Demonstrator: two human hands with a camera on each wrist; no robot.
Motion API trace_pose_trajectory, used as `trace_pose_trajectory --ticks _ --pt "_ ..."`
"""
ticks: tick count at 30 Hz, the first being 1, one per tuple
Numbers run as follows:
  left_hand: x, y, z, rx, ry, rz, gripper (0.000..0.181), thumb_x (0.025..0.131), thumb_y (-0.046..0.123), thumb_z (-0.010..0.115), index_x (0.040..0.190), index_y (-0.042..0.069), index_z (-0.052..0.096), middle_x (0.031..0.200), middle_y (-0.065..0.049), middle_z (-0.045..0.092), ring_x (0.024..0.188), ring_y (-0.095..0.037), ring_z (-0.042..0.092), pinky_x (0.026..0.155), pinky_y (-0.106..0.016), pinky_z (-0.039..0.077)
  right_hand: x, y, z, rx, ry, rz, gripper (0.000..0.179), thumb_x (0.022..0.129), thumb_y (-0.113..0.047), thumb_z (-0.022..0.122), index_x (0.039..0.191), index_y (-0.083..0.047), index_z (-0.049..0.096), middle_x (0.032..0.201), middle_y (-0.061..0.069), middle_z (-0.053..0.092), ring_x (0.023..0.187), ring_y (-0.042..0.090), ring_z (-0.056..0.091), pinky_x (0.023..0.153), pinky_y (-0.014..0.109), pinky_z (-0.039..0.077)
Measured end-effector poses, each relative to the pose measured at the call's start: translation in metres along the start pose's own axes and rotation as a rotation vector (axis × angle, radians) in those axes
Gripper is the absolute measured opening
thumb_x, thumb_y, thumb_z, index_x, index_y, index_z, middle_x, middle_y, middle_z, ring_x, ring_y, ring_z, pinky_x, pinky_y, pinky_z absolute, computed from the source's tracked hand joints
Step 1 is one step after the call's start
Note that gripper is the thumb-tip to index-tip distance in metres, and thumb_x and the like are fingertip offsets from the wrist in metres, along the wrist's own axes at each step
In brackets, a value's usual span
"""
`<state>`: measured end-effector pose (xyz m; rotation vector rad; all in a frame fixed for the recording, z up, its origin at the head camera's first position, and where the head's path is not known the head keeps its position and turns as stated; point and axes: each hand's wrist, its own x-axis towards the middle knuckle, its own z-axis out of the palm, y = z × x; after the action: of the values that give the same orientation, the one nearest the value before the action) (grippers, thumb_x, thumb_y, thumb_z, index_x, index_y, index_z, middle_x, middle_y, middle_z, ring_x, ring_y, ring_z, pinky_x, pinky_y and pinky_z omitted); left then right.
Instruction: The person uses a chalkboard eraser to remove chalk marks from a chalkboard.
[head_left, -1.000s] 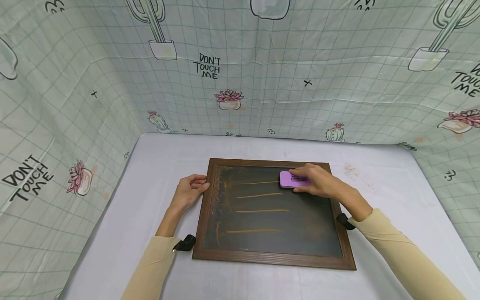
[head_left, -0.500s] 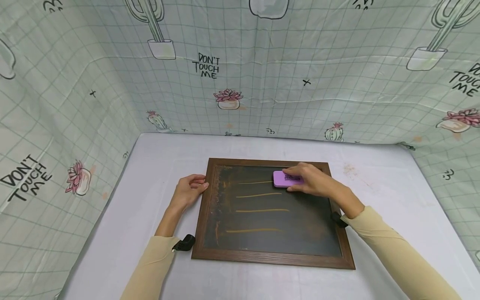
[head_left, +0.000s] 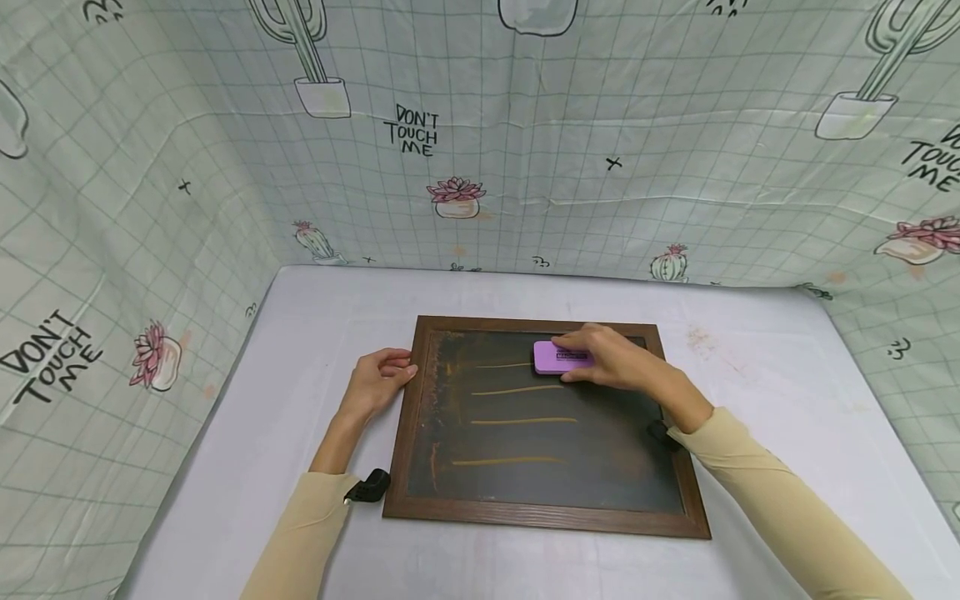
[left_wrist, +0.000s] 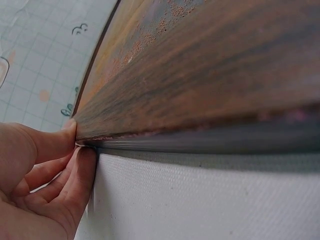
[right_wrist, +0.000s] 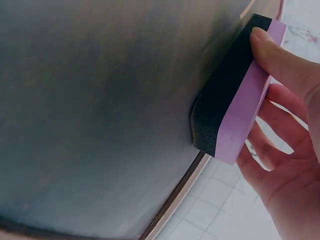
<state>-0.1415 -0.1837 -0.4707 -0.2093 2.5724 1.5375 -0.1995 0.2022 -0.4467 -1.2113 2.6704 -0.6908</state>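
Note:
A chalkboard (head_left: 615, 467) in a brown wooden frame lies on the table, with several yellow chalk lines (head_left: 517, 422) drawn across its dark surface. My right hand (head_left: 618, 360) grips a purple eraser (head_left: 553, 357) between thumb and fingers near the board's far edge. In the right wrist view the eraser's black felt side (right_wrist: 225, 85) lies against the board. The eraser sits at the right end of the topmost line and covers part of it. At the frame's left side, my left hand (head_left: 372, 385) pinches the wooden edge (left_wrist: 165, 100), thumb above and fingers below, as the left wrist view shows.
White cloth (head_left: 322, 312) covers the table around the board. Orange chalk dust (head_left: 701, 337) marks it at the right. A curtain (head_left: 540, 183) with cactus prints hangs behind and at both sides. Orange smudges (head_left: 435, 462) show along the board's left side.
My right hand has slid the eraser leftwards along the topmost chalk line, so less of that line shows. My left hand has stayed at the frame's left edge.

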Motion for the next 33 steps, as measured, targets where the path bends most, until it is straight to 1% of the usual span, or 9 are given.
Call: trace_pose_trajectory --ticks 11,18,28,33 --pt "0.000 0.000 0.000 0.002 0.007 -0.007 0.036 0.099 0.010 0.069 0.132 -0.006 0.064 0.119 -0.023 0.067 0.105 -0.035 0.065 0.090 -0.041 0.050 0.010 -0.005 0.005 0.003 -0.013 -0.002 0.056 0.086 -0.017 0.085 0.131 0.010 0.065 0.127 0.024 0.068 0.114 0.038 0.063 0.096 0.053 0.050" --pt "0.000 0.000 0.001 0.008 0.008 -0.010 0.036 0.099 0.010 0.070 0.131 -0.006 0.064 0.118 -0.022 0.068 0.104 -0.034 0.066 0.086 -0.034 0.050 0.017 -0.009 0.006 0.019 -0.030 -0.016 0.057 0.087 -0.018 0.085 0.132 0.010 0.064 0.127 0.024 0.068 0.114 0.039 0.064 0.098 0.053 0.049" --pt "0.001 0.000 0.001 0.015 0.002 -0.011 0.037 0.099 0.011 0.070 0.133 -0.004 0.064 0.120 -0.022 0.068 0.106 -0.034 0.066 0.090 -0.042 0.050 0.028 -0.017 0.008 0.011 -0.053 -0.025 0.057 0.088 -0.020 0.084 0.132 0.010 0.063 0.128 0.022 0.068 0.113 0.036 0.064 0.098 0.051 0.050" --pt "0.001 0.000 0.000 0.019 0.002 -0.001 0.037 0.099 0.010 0.070 0.132 -0.005 0.064 0.120 -0.022 0.068 0.105 -0.034 0.066 0.089 -0.040 0.051 0.034 -0.021 0.010 0.013 -0.063 -0.027 0.059 0.088 -0.020 0.084 0.134 0.010 0.062 0.131 0.022 0.067 0.116 0.037 0.062 0.099 0.051 0.049"
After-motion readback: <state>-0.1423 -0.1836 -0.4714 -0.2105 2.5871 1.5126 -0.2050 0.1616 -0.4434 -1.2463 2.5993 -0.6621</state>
